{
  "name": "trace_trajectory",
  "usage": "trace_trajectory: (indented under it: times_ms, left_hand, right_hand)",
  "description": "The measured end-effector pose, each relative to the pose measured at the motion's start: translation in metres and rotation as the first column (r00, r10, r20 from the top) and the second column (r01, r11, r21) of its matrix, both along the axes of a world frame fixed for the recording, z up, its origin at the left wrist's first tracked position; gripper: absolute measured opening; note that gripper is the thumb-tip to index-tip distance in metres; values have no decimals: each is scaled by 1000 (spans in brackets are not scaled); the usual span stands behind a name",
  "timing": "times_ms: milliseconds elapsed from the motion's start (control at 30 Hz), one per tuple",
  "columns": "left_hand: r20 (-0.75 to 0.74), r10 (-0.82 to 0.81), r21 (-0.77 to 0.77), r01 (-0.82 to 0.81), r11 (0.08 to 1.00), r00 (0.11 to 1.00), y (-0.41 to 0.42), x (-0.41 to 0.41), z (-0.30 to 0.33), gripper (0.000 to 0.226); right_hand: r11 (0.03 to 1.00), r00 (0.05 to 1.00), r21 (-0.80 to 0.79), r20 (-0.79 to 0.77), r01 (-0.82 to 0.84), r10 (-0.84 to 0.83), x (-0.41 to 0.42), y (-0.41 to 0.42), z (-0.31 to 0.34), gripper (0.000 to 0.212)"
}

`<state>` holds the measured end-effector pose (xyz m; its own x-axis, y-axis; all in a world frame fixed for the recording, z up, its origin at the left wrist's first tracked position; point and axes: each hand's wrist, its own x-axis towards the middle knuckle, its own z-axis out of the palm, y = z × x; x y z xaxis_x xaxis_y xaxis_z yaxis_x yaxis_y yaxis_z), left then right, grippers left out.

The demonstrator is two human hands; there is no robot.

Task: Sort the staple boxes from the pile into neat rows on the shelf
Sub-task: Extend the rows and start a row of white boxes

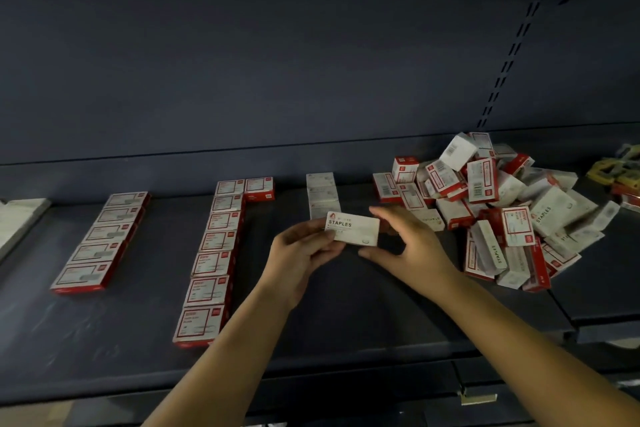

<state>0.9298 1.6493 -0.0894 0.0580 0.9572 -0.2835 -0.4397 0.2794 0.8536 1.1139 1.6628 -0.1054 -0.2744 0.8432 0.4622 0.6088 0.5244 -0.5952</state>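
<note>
Head view: white staple box (352, 229) pinched in left-hand fingers (313, 230) (right fingers (381, 213) touching)

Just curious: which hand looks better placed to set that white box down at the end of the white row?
Probably the left hand: it grips the white box just before the white row. The right hand only steadies it.

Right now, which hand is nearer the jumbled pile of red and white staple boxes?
Right. The right hand is just left of the pile; the left hand is farther left, holding the white STAPLES box.
</note>
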Motion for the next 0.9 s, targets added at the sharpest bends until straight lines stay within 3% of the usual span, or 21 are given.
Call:
trace_trajectory:
  times_ms: [67, 100, 133, 167, 233, 300, 367, 433, 500, 600, 900]
  left_hand:
    - [5, 9, 9, -9, 1000, 1000, -3, -11, 3, 20]
    - [-47, 18, 45, -16, 999, 999, -4, -19, 3, 23]
    - [-189, 40, 128, -16, 992, 981, -5, -28, 4, 28]
    - [-418, 95, 258, 18, 966, 904, -7, -40, 3, 34]
    - [-785, 302, 495, 256, 830, 541, -9, -67, 4, 45]
    - [-835, 487, 543, 521, 659, 256, -10, -96, 7, 46]
    - [-804, 583, 514, 634, 578, 121, -12, -127, 9, 48]
    - [-757, 652, 506, 661, 555, 32, -13, -158, 12, 49]
    - [-730, 684, 506, 670, 543, -3, -15, -188, 18, 52]
    - [-710, 705, 514, 691, 508, 11, -21, -229, 21, 40]
    - [-774, 634, 447, 701, 556, -10, -50, -352, 12, 41]
  right_hand:
    - [999, 999, 27, 20, -30, 30, -12, 1, 4, 51]
    - [999, 999, 31, 20, -39, 38, -20, 0, 8, 48]
    - [998, 999, 31, 19, -46, 45, -28, -1, 11, 46]
    - [998, 998, 31, 25, -57, 56, -37, -2, 15, 44]
    - [996, 996, 39, 49, -83, 81, -57, -5, 19, 45]
    - [995, 994, 32, 63, -97, 95, -83, -6, 23, 45]
    - [995, 993, 4, 59, -101, 100, -111, -9, 28, 44]
    - [993, 991, -1, 57, -119, 118, -142, -13, 31, 46]
    - [987, 985, -10, 58, -161, 162, -175, -16, 35, 49]
    - [980, 979, -33, 48, -198, 199, -221, -19, 37, 53]
    - [961, 945, -82, 174, -265, 275, -354, -37, 33, 58]
